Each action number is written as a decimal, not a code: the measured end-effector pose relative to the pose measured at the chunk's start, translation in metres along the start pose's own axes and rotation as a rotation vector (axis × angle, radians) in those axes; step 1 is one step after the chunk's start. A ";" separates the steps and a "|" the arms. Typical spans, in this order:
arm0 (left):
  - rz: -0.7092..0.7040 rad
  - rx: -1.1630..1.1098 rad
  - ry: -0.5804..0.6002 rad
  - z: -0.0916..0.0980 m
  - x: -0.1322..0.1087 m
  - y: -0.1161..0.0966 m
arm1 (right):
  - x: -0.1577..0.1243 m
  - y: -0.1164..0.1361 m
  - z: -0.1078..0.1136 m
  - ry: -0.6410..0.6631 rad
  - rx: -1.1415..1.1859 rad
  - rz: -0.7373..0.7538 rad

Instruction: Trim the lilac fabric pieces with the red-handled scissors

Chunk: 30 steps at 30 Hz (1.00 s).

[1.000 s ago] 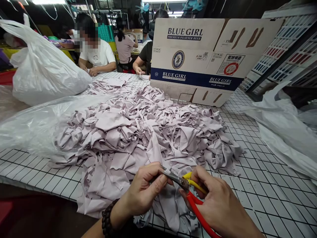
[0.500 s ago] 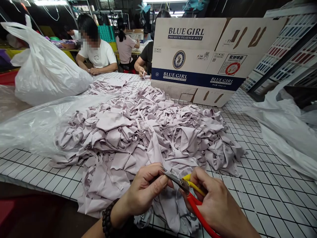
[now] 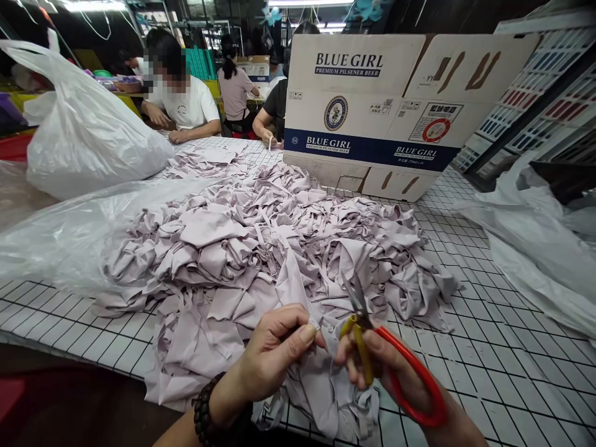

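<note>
My left hand (image 3: 279,354) is closed in a pinch on a piece of pale lilac fabric (image 3: 321,397), which hangs down below the fingers toward the table edge. My right hand (image 3: 379,366) grips a pair of scissors (image 3: 361,310) with one yellow and one red handle. The blades are slightly parted and point up and away, apart from the left fingers. Just beyond both hands spreads a large heap of pale lilac fabric pieces (image 3: 223,236) with thin straps among them.
A white grid-patterned table (image 3: 465,261) lies beneath the heap. A Blue Girl carton (image 3: 363,112) stands behind it. White plastic bags (image 3: 93,124) lie at left, and another bag (image 3: 535,230) at right. Several people sit or stand further back, one person (image 3: 190,105) in a white shirt.
The scissors have moved away from my left fingertips, to the right, and turned upright with their blades parting. My left hand has stayed nearly in place, still pinching the fabric.
</note>
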<state>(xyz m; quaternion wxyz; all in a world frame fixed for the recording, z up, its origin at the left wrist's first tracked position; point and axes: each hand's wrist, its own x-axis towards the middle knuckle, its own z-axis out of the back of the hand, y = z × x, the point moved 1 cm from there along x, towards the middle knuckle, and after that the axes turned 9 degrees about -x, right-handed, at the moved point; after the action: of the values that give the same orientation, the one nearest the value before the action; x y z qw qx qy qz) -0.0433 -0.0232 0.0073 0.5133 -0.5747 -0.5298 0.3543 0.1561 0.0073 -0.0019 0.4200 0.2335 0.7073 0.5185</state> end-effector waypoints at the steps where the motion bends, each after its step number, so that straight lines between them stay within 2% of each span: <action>1: -0.024 0.022 0.005 -0.004 0.000 0.000 | 0.005 -0.003 -0.006 0.003 0.084 -0.033; 3: -0.090 0.101 0.051 -0.014 -0.002 0.001 | 0.017 -0.008 -0.018 -0.060 0.234 -0.070; 6: -0.156 0.227 0.211 -0.034 -0.012 0.009 | 0.029 -0.009 -0.030 -0.114 0.321 -0.034; 9: -0.195 0.322 0.294 -0.040 -0.029 0.017 | 0.028 -0.005 -0.025 -0.148 0.331 -0.010; 11: -0.227 0.403 0.242 -0.031 -0.035 0.016 | 0.021 -0.004 -0.013 -0.158 0.309 0.011; 13: -0.258 0.524 0.113 -0.013 -0.027 0.009 | 0.014 -0.004 -0.001 -0.154 0.255 0.036; 16: -0.336 0.860 -0.111 0.020 0.018 -0.003 | 0.007 -0.005 0.009 -0.198 0.161 0.079; 17: -0.322 1.027 -0.118 0.030 0.040 -0.005 | 0.006 -0.004 0.009 -0.218 0.125 0.098; 18: -0.304 1.165 -0.051 0.039 0.062 -0.006 | 0.004 -0.003 0.008 -0.235 0.091 0.113; 20: -0.241 1.343 0.240 0.054 0.104 -0.008 | -0.001 0.003 0.005 -0.252 0.035 0.128; 22: -0.227 1.373 0.414 0.063 0.131 -0.013 | -0.009 0.008 0.004 -0.278 0.002 0.130; 23: -0.233 1.372 0.466 0.065 0.138 -0.018 | -0.015 0.010 0.007 -0.306 -0.010 0.128; 26: -0.227 1.311 0.559 0.056 0.131 -0.044 | -0.032 0.013 0.027 -0.428 -0.052 0.125; 30: -0.099 0.973 0.723 0.018 0.087 -0.089 | -0.044 0.029 0.073 -0.575 -0.120 0.234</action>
<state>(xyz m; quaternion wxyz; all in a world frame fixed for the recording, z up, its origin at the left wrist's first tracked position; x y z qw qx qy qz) -0.0660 0.0577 0.1009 0.8804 -0.3327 -0.1250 0.3139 0.2380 0.0232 0.0324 0.5531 0.4252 0.4963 0.5168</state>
